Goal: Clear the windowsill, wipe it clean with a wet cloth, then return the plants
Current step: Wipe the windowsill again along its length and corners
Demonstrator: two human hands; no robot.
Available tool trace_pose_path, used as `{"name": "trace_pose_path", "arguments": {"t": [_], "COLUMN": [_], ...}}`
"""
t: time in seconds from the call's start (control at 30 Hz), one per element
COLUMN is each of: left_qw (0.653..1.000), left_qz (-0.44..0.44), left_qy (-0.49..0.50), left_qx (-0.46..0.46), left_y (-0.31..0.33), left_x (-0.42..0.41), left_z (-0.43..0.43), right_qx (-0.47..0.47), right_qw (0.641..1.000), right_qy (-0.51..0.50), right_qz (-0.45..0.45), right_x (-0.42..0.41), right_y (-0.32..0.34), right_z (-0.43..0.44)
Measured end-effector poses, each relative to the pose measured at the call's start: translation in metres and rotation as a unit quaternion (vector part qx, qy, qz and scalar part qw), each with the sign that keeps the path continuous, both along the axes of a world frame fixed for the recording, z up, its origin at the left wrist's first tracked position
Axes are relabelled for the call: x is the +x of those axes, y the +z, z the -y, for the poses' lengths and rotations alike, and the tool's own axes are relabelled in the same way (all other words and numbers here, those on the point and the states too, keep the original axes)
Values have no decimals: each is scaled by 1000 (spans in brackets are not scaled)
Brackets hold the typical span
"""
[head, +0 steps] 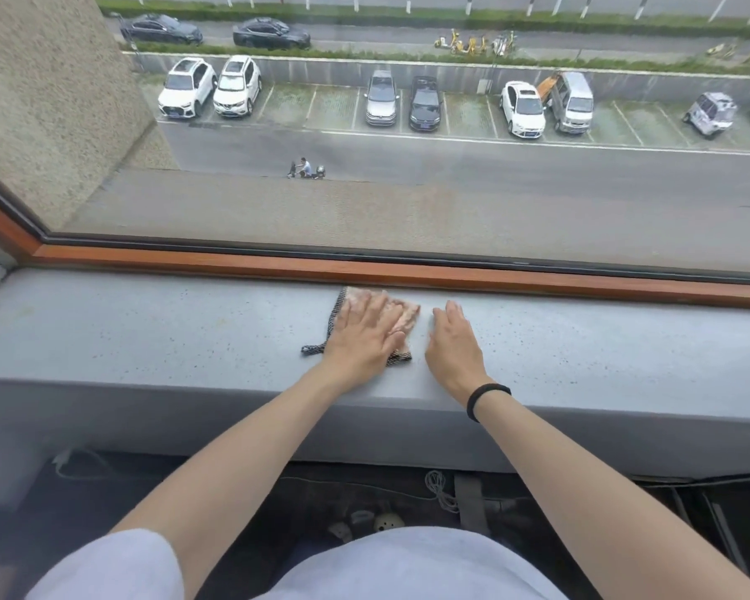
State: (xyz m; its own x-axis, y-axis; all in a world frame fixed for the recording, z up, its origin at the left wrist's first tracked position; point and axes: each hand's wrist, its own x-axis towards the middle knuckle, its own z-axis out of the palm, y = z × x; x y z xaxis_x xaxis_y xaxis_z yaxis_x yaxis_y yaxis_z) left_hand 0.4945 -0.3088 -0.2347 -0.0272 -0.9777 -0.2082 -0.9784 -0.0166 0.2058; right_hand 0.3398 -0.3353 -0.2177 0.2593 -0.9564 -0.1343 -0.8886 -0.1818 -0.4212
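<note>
- Cloth [404, 316] is pressed flat on windowsill [148, 331] by left hand [364, 335], w/ fingers [371, 306] straight.
- Right hand [453, 345] is laid flat, holding nothing, just right of cloth.
- Risk: cloth may get bunched under uneven pressure, so streaks are left.
- Speckled grey surface; wood frame [516, 280] just behind cloth; no plants seen.

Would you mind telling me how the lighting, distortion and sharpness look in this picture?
Head view: soft, even daylight, no hard shadows beside the left hand or right hand; the wide lens bows the window frame; the cloth looks slightly blurred.
</note>
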Motion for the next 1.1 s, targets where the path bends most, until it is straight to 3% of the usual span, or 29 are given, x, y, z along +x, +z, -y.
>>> {"name": "trace_pose_path", "arguments": {"t": [0.1,0.27,0.43,0.53,0.67,0.77,0.93,1.03,1.1], "left_qw": [1000,985,998,1000,993,982,995,999,996], "left_qz": [24,32,7,25,44,55,20,28,26], "left_qy": [10,170,56,1,112,181,97,35,81], "left_qx": [-6,6,0,-5,1,6,-3,-16,-19], "left_y": [-2,-1,3,2,4,-2,-3,-6,-5], "left_x": [44,75,5,34,100,92,35,63,103], "left_z": [-12,-23,-54,-79,-98,-96,-97,-113,-121], "right_qx": [-8,18,-4,4,28,31,2,-10,-17], "right_qw": [1000,999,999,998,994,992,994,992,990], "right_qy": [4,-5,20,51,98,110,106,119,131], "right_qz": [7,33,39,42,44,47,41,35,39], "right_x": [4,5,17,33,50,57,69,78,84], "right_y": [1,2,11,15,14,10,6,4,3], "right_z": [-2,-13,-5,1,-6,-16,-14,-14,-13]}}
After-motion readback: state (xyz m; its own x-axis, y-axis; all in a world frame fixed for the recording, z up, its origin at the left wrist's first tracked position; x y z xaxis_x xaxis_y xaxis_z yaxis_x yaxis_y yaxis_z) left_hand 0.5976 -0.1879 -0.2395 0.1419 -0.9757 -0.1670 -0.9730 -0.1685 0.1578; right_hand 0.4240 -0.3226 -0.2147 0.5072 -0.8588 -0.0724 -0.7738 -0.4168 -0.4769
